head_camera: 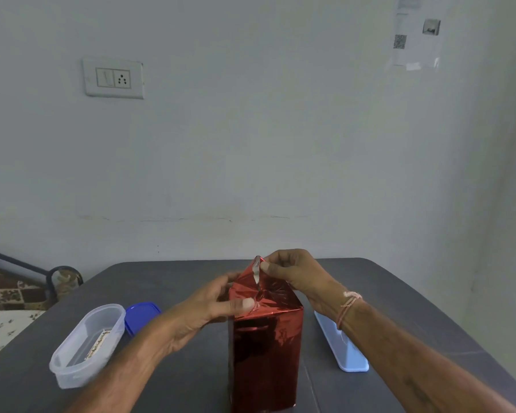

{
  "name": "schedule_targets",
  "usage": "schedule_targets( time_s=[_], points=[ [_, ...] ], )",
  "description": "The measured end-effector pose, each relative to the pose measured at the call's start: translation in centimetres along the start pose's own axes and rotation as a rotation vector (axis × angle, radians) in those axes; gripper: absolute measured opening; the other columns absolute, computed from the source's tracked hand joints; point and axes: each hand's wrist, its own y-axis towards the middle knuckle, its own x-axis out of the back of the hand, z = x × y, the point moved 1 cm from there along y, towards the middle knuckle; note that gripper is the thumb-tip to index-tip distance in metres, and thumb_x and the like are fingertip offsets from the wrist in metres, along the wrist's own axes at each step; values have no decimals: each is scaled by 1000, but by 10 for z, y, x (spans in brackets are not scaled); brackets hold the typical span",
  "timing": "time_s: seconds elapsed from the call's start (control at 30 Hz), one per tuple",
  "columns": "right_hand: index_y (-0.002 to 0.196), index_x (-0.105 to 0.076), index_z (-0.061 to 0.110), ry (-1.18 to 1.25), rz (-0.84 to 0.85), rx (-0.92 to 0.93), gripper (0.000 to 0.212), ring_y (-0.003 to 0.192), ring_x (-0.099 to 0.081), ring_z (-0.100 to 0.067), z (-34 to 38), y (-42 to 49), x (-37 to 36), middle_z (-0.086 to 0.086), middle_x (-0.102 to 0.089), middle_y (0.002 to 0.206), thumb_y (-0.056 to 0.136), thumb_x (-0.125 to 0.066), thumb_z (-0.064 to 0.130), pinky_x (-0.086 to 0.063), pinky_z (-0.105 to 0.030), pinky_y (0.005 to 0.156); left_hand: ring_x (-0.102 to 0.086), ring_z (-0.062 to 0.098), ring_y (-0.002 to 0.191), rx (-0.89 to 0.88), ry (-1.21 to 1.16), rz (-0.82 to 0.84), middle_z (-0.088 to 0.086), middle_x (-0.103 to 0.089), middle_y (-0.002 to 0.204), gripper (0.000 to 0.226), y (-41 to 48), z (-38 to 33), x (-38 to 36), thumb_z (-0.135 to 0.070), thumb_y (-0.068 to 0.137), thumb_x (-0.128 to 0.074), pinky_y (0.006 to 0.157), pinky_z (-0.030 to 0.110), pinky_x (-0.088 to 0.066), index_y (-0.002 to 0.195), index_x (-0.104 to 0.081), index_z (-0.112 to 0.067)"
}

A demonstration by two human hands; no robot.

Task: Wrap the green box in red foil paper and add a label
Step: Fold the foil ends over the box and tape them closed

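reached in from the near left with the left hand (pixel 203 308): thumb pressed flat on the folded top's near edge, fingers curled behind its far left side, gripping the fold between them. came in from the near right with the right hand (pixel 295 272), thumb and forefinger pinching the tip of a raised pointed flap (pixel 256 271), silver underside showing. wore a pinkish thread band (pixel 347 305) on that wrist.

kept the box (pixel 265 359) standing upright at the near middle of the dark grey table (pixel 167 278), every visible face covered in shiny red foil paper (pixel 276 296), creased at the top.

to the left, a clear plastic tub (pixel 87 344) with something pale inside, and a blue lid (pixel 140 315) just beside it. to the right, a pale blue tray (pixel 350 356), partly hidden behind the right forearm. on the far wall, a switch plate (pixel 113 79) at left and a taped paper sheet (pixel 414 31) at right.
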Motion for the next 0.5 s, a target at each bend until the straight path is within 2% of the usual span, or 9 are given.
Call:
schedule_targets(
  time_s=[0.17,0.33,0.43,0.5],
  points=[
    [99,-76,3,-35,44,88,34,89,-76,-24,11,-7,-5,-12,-79,95,90,-77,36,-61,-31,83,-64,4,120,-33,35,-58,-10,-70,129,87,-4,6,-4,-58,59,-89,108,30,-46,137,-53,-40],
    [92,-78,8,-108,-29,124,28,83,-76,-27,19,-4,-10,-12,-78,89,85,-83,34,-63,-35,82,-64,2,120,-58,71,-10,-16,-70,127,77,-9,-2,-12,-51,67,-88,108,29,-46,135,-53,-42],
    [85,-79,10,-180,-76,127,15,69,-70,-7,23,-1,-10,-3,-78,81,85,-83,25,-56,-23,68,-65,4,118,-65,93,-25,-14,-71,125,76,-10,-1,-14,-48,68,-91,109,32,-47,135,-54,-40],
    [82,-79,11,-221,-86,133,11,65,-67,-3,26,0,-10,0,-78,78,86,-83,21,-51,-16,63,-67,3,115,-51,80,-52,-14,-72,123,79,-9,1,-13,-46,66,-92,106,31,-49,135,-54,-37]
  ],
)
